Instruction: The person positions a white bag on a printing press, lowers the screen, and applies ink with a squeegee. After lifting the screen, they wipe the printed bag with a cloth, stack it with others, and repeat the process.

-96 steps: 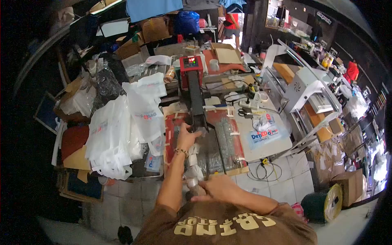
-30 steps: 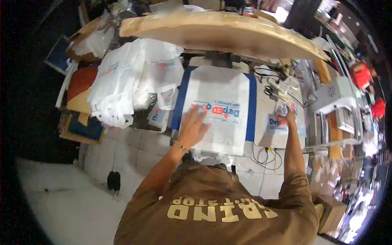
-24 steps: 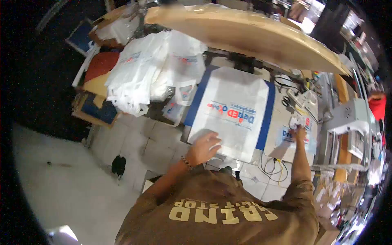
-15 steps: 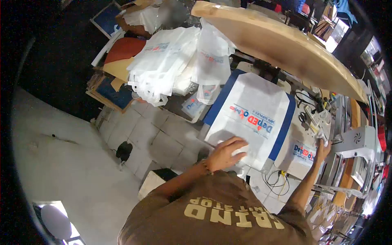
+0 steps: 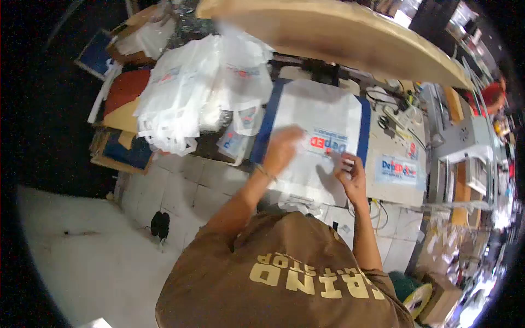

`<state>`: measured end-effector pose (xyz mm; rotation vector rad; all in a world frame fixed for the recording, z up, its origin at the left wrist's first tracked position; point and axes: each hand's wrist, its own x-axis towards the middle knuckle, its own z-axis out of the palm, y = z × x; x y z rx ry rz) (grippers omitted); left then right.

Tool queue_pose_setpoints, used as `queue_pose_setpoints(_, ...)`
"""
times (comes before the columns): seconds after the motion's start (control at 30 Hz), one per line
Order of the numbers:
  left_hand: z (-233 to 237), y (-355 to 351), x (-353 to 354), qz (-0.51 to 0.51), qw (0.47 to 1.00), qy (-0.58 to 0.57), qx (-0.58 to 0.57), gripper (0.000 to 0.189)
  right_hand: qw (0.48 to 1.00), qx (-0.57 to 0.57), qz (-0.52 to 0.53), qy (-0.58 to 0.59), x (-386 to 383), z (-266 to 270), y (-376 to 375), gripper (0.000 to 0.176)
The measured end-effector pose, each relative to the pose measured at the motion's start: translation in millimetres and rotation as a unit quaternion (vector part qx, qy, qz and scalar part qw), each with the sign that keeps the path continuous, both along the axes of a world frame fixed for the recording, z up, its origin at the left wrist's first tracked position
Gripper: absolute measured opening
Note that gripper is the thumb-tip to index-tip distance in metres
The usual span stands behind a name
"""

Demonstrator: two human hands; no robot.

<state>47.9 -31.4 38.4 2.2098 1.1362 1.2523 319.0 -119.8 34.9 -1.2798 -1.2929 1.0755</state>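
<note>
A white bag (image 5: 314, 104) printed with red and blue "DepED" lettering lies flat on a blue board (image 5: 363, 131). My left hand (image 5: 283, 148), smeared by motion, is over the bag's left part beside the print; its fingers are not clear. At the right end of the print, my right hand (image 5: 351, 174) has its fingers curled together close to the bag's surface. Whatever is between those fingertips, if anything, is too small to make out. To the right, a printed sheet with the same lettering (image 5: 398, 168) lies on the pale tabletop (image 5: 385, 192).
A pile of white bags (image 5: 180, 90) is to the left. A long tan board (image 5: 350, 35) crosses behind the work. Black scissors (image 5: 384, 123), cables and a white power strip (image 5: 403, 116) lie at the right, beside a grey machine (image 5: 462, 138).
My right hand has come left from a white item at the table's right side to the print. My left hand has moved up over the bag from its near edge. The view has shifted.
</note>
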Motion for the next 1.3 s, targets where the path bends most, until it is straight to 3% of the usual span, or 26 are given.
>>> queue_pose_setpoints(0.03,6,11,-4,0.082,0.996,0.019,-0.004,0.041,0.974,0.086,-0.076,-0.194,5,11,1,0.046)
queue_pose_setpoints(0.07,14,17,-5,0.099,0.995,0.011,0.006,0.04,0.944,0.121,-0.12,-0.284,10,5,5,0.048)
queue_pose_setpoints(0.1,-6,22,-1,0.116,0.989,0.09,0.036,0.04,0.902,0.153,-0.16,-0.371,15,-6,8,0.051)
queue_pose_setpoints(0.17,-7,5,10,0.093,0.975,0.17,0.109,0.033,0.894,0.137,-0.179,-0.388,16,-17,11,0.055)
queue_pose_setpoints(0.3,-28,30,11,0.033,0.987,0.146,0.066,0.031,0.909,0.097,-0.176,-0.365,8,-25,9,0.065)
queue_pose_setpoints(0.37,-27,34,49,0.084,0.986,0.14,0.017,0.03,0.912,0.071,-0.184,-0.359,3,-15,12,0.066)
queue_pose_setpoints(0.43,-25,25,100,0.025,0.993,0.098,0.064,0.03,0.901,0.082,-0.174,-0.389,3,-14,10,0.067)
queue_pose_setpoints(0.5,-19,-1,134,-0.049,0.993,0.106,0.02,0.029,0.906,0.08,-0.172,-0.379,7,-18,8,0.067)
queue_pose_setpoints(0.6,-38,-11,100,-0.029,0.991,0.113,0.072,0.028,0.91,0.084,-0.166,-0.371,10,-19,12,0.068)
queue_pose_setpoints(0.67,-55,21,42,0.021,0.99,0.129,0.046,0.027,0.901,0.087,-0.155,-0.396,10,-20,9,0.07)
queue_pose_setpoints(0.7,-40,40,23,0.059,0.98,0.192,0.003,0.028,0.901,0.079,-0.163,-0.394,9,-19,8,0.07)
queue_pose_setpoints(0.77,-17,60,26,0.109,0.976,0.188,0.034,0.027,0.9,0.093,-0.155,-0.397,10,-15,7,0.072)
queue_pose_setpoints(0.83,-52,69,66,0.085,0.975,0.131,0.16,0.028,0.903,0.086,-0.16,-0.389,9,-16,6,0.073)
queue_pose_setpoints(0.87,-31,44,91,0.024,0.99,0.127,0.065,0.031,0.9,0.083,-0.159,-0.398,8,-14,6,0.074)
queue_pose_setpoints(0.97,-24,-7,101,-0.02,0.987,0.134,0.08,0.033,0.898,0.09,-0.164,-0.397,13,-16,8,0.076)
queue_pose_setpoints(1.03,-44,21,56,-0.056,0.986,0.145,0.054,0.031,0.899,0.087,-0.15,-0.402,14,-18,8,0.076)
queue_pose_setpoints(1.07,-46,39,43,-0.014,0.976,0.208,0.056,0.029,0.899,0.091,-0.152,-0.4,13,-16,7,0.077)
queue_pose_setpoints(1.1,-33,48,46,-0.009,0.983,0.165,0.085,0.03,0.9,0.081,-0.157,-0.398,12,-19,6,0.077)
queue_pose_setpoints(1.17,-17,57,85,-0.009,0.985,0.142,0.093,0.03,0.896,0.08,-0.154,-0.41,12,-22,7,0.079)
queue_pose_setpoints(1.3,-19,24,141,-0.122,0.98,0.132,0.084,0.03,0.892,0.106,-0.153,-0.412,16,-30,9,0.082)
